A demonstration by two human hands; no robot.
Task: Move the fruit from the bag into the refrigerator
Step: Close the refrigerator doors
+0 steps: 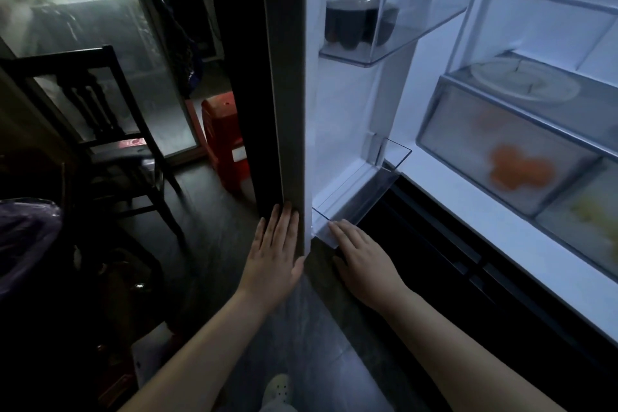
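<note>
Purple plastic bag (23, 237) far left of the fingers, dim, contents not readable. Dark wooden chair (97, 130) behind it, red plastic stool (224, 140) up-left of the left hand. Left hand (276, 256) flat, fingers (279, 221) extended together, pressed on the outer edge of the open refrigerator door (284, 77), holding nothing. Right hand (363, 259) just right of that edge, fingers straight, tips touching the clear lower door bin (354, 207); nothing gripped. Above the fingers, upper door bin (401, 20) holds a dark-liquid bottle (359, 22). Far right of the fingers, oranges (520, 169) sit inside the frosted crisper drawer (468, 120); yellowish fruit (588, 212), probably, in the neighbouring drawer. Shoe (279, 390) on the floor below.
</note>
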